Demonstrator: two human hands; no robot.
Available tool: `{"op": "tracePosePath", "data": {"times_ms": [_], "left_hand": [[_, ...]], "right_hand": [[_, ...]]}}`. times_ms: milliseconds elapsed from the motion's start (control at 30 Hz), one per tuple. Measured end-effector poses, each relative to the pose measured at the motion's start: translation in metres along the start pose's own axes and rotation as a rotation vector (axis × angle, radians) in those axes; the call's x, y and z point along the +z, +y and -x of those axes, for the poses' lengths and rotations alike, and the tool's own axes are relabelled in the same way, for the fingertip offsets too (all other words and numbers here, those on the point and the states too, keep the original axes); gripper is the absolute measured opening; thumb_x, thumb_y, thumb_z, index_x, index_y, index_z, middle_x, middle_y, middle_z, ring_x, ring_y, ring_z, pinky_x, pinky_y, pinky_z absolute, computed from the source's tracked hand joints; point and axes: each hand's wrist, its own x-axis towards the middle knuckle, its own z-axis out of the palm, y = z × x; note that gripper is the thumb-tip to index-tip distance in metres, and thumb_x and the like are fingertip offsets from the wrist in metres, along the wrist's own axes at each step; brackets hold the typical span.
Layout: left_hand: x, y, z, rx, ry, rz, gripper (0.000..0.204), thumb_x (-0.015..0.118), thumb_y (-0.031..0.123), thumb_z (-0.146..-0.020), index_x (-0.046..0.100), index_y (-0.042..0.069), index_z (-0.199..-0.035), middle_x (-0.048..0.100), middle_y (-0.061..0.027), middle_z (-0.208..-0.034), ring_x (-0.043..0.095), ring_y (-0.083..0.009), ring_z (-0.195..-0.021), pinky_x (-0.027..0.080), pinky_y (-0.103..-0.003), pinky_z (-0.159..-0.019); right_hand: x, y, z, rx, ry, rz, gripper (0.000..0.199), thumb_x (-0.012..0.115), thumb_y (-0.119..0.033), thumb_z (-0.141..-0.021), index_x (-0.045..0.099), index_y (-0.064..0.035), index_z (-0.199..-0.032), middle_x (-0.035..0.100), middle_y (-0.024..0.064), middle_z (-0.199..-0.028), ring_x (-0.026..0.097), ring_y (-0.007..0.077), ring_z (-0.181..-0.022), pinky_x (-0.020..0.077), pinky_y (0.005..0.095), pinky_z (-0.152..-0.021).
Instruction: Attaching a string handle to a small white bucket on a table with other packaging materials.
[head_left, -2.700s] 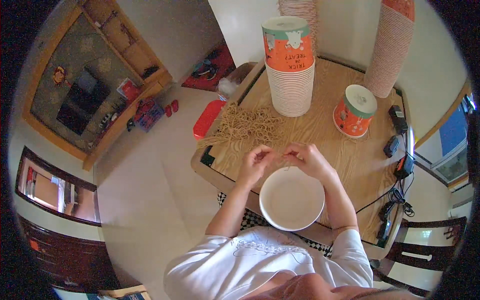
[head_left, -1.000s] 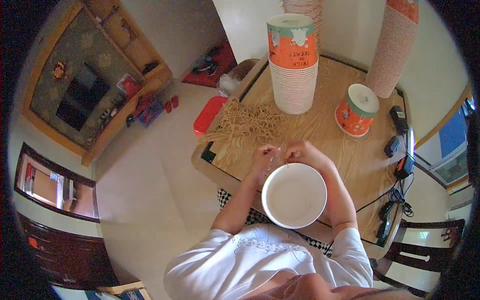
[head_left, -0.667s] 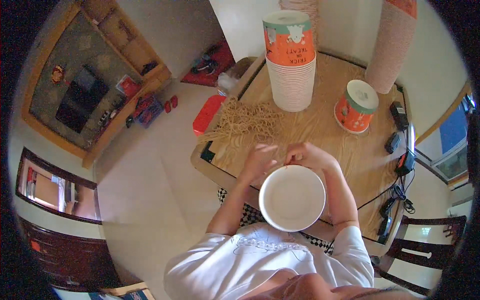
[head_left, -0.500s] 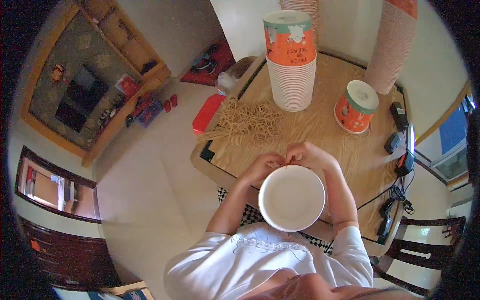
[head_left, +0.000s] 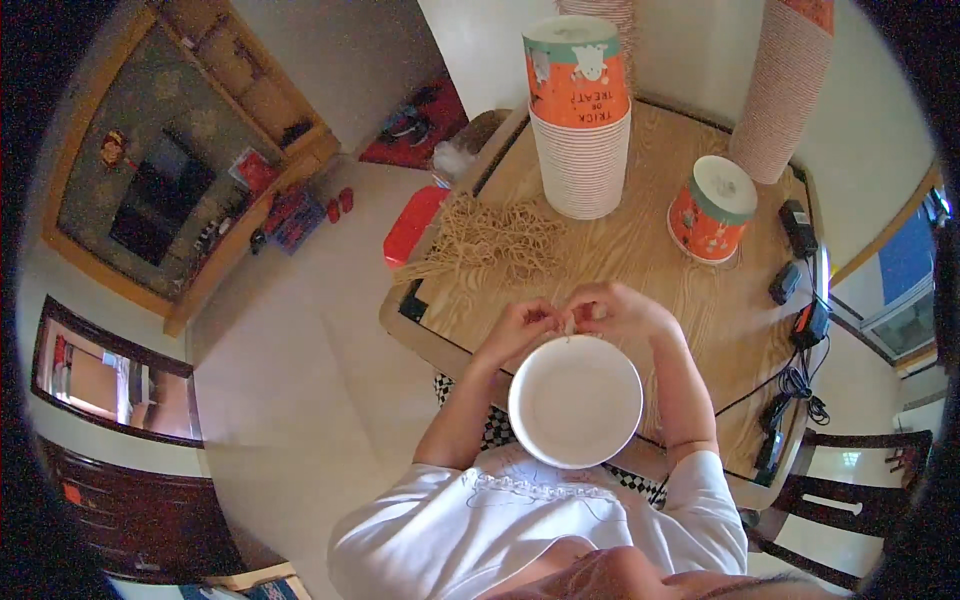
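A white-lined round paper bucket [head_left: 575,402] faces me with its mouth up, at the table's near edge against my shirt. Both hands meet at its far rim. My left hand [head_left: 525,328] has its fingers closed in a pinch just off the rim. Beside it, my right hand [head_left: 607,308] curls inward, thumb and fingers pressed together. A small pale bit shows between the fingertips, too small to name. Beyond my left hand lies a tangled heap of tan twine [head_left: 490,238].
A tall stack of nested orange-and-white paper buckets [head_left: 582,160] stands upside down behind the twine. One shorter upturned orange bucket [head_left: 712,215] sits to the right. Another tall stack [head_left: 783,100] leans at the back right. Black adapters and cables [head_left: 795,385] line the right edge.
The bucket has shifted slightly left and toward me. My hands have drawn a little away from its rim, with the fingertips still together.
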Motion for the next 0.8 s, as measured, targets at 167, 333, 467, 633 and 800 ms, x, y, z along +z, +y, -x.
{"op": "tracePosePath", "data": {"times_ms": [167,333,467,633,800], "left_hand": [[-0.002,0.007,-0.003,0.008,-0.020,0.061,0.012,0.062,0.013,-0.086,0.063,0.002,-0.092,0.064,-0.0018,-0.084,0.058,-0.0078,-0.077,0.048,-0.024,-0.069],[-0.001,0.001,-0.005,-0.003,-0.002,0.095,0.012,0.062,0.013,-0.086,0.064,0.001,-0.091,0.064,-0.0022,-0.082,0.058,-0.0077,-0.076,0.047,-0.024,-0.067],[0.001,-0.007,-0.007,-0.051,0.004,0.038,0.011,0.062,0.012,-0.086,0.066,0.002,-0.089,0.065,-0.0029,-0.080,0.058,-0.0079,-0.073,0.047,-0.024,-0.064],[0.003,-0.008,-0.005,-0.048,0.002,0.120,0.016,0.064,0.017,-0.085,0.067,0.003,-0.091,0.067,-0.0037,-0.082,0.060,-0.0094,-0.075,0.049,-0.027,-0.066],[0.001,-0.005,-0.003,-0.059,0.002,0.120,0.010,0.062,0.010,-0.086,0.066,0.002,-0.090,0.066,-0.0026,-0.081,0.059,-0.0073,-0.074,0.048,-0.024,-0.065]], "right_hand": [[0.007,0.011,-0.005,-0.079,0.108,0.070,0.016,0.067,-0.003,-0.075,0.067,-0.0080,-0.090,0.064,0.0048,-0.082,0.061,0.0163,-0.076,0.0484,0.0287,-0.065],[0.009,0.021,-0.010,-0.103,0.101,0.174,0.017,0.067,-0.003,-0.075,0.067,-0.0078,-0.092,0.065,0.0068,-0.084,0.062,0.0193,-0.078,0.0488,0.0310,-0.067],[0.014,0.017,-0.014,-0.083,0.152,0.132,0.015,0.068,-0.004,-0.075,0.067,-0.0067,-0.090,0.065,0.0084,-0.084,0.063,0.0217,-0.081,0.0492,0.0329,-0.069],[0.016,0.025,-0.015,-0.108,0.152,0.101,0.012,0.069,-0.005,-0.074,0.068,-0.0056,-0.086,0.065,0.0091,-0.084,0.062,0.0234,-0.081,0.0492,0.0331,-0.070],[0.016,0.018,-0.015,-0.052,0.092,0.147,0.008,0.070,-0.005,-0.075,0.068,-0.0060,-0.083,0.065,0.0075,-0.082,0.060,0.0215,-0.078,0.0481,0.0320,-0.068]]}}
